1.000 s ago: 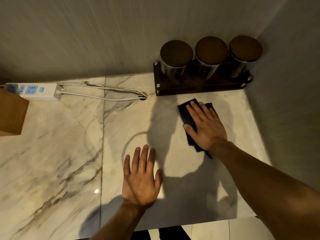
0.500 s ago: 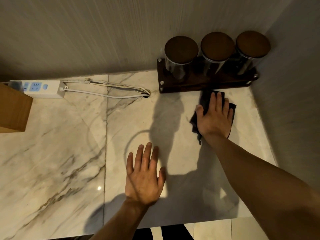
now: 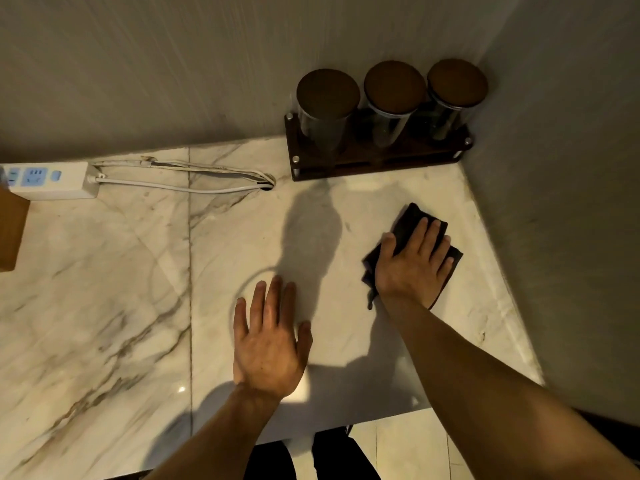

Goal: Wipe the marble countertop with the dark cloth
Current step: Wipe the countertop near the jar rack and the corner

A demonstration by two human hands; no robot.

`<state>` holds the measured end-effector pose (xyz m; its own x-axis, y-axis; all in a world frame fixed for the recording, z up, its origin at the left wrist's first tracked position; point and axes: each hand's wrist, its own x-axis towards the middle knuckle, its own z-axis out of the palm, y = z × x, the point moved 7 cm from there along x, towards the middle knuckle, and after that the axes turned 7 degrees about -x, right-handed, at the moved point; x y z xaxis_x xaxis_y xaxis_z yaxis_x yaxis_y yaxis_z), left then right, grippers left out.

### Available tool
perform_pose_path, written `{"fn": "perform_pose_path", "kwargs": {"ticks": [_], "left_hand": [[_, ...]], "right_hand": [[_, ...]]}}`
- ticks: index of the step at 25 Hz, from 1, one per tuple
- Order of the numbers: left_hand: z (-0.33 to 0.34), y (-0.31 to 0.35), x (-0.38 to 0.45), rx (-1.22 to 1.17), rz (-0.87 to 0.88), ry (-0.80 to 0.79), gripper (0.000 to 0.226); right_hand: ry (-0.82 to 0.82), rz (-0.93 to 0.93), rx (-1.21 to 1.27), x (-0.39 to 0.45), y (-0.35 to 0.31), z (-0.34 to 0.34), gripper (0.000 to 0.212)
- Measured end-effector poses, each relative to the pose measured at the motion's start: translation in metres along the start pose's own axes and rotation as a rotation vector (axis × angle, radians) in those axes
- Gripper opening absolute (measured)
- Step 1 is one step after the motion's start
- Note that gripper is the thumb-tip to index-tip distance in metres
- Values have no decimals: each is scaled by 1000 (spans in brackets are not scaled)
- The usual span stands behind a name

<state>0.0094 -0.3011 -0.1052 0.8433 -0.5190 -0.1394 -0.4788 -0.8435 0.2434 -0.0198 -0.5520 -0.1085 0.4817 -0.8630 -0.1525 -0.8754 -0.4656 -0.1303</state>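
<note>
The white marble countertop with grey veins fills the lower view and ends at a corner of two walls. A dark cloth lies flat on it near the right wall. My right hand presses down on the cloth with fingers spread, covering most of it. My left hand rests flat on the bare marble nearer the front edge, fingers apart, holding nothing.
A dark wooden rack with three lidded glass jars stands in the back right corner. A white power strip and its cable lie at the back left. A wooden block sits at the left edge.
My right hand has drawn the cloth back from the jar rack toward me and slightly to the right. My left hand has stayed flat in place.
</note>
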Motion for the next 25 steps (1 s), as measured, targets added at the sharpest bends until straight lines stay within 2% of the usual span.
{"fn": "perform_pose_path", "kwargs": {"ticks": [8,12,17,25], "left_hand": [[-7,3,-4,-78,63,39,63],[-7,4,-4,-84,52,53,63],[-1,1,-3,-44,30,52,62],[-6,5,-1,-37,10,73,59]], "right_hand": [[18,8,-11,-60,40,8,74],[25,-75,-43,-88,59,6,77],[-5,-321,-101,-102,83,1,75],[-103,-855,-259,-81,111,-7,72]]}}
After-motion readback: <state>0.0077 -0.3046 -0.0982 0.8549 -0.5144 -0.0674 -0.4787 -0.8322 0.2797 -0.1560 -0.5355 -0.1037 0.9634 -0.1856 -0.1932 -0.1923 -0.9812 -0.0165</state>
